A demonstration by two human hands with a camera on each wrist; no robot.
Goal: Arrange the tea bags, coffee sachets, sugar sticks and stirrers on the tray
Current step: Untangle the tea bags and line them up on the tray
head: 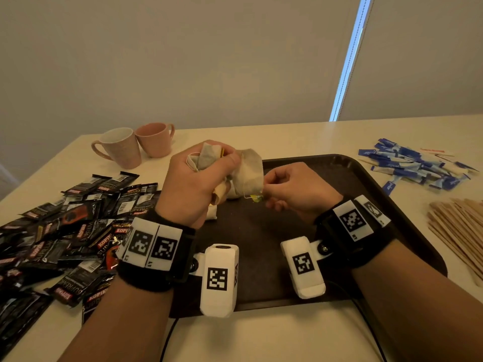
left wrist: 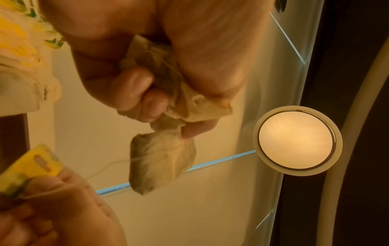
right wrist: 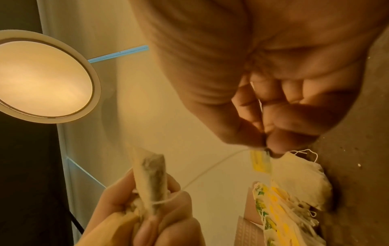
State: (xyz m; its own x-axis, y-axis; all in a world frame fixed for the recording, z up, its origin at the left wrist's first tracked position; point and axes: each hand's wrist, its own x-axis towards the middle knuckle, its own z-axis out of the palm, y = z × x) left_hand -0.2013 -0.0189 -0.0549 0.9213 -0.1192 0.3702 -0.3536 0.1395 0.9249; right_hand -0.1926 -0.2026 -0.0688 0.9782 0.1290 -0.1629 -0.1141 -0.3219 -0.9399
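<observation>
From your head view, your left hand clutches a bunch of tea bags above the tray on the bench, while your right hand pinches one bag's yellow tag — coffee sachets lie left, sugar sticks and stirrers right. Your left wrist view shows one tea bag dangling below the curled fingers, its string running to the tag. Your right wrist view shows thumb and finger nipping the tag — more bags lie on the tray beneath.
</observation>
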